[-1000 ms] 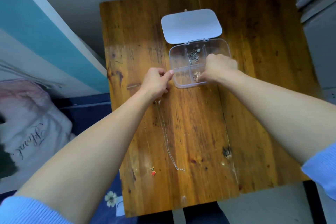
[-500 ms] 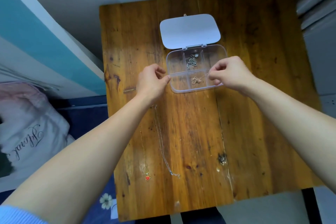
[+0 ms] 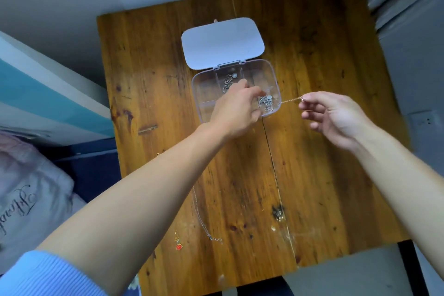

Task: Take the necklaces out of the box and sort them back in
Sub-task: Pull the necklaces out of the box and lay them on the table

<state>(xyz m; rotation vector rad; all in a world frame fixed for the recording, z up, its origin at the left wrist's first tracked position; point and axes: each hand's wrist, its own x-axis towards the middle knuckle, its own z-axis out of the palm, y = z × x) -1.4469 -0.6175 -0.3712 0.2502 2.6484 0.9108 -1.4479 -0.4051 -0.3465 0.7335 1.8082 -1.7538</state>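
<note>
A clear plastic box (image 3: 204,89) with compartments lies open on the wooden table (image 3: 312,175), its white lid (image 3: 222,42) folded back. My right hand (image 3: 336,118) pinches a thin gold necklace (image 3: 289,100) that stretches from the box's right edge. My left hand (image 3: 236,108) reaches over the box, fingers closed over its front middle; what they grip is hidden. Silver necklaces (image 3: 265,102) lie in the front right compartment and another silver necklace (image 3: 228,80) in a back one. A silver chain (image 3: 204,223) and a red-pendant necklace (image 3: 178,245) lie near the table's front.
A bed with a pale cushion (image 3: 28,194) is to the left of the table. Grey wall panels stand at the right. The table's front edge is close to me.
My right hand has pulled the gold necklace out of the box toward the right. My left hand has moved from the box's left side to over its front compartments.
</note>
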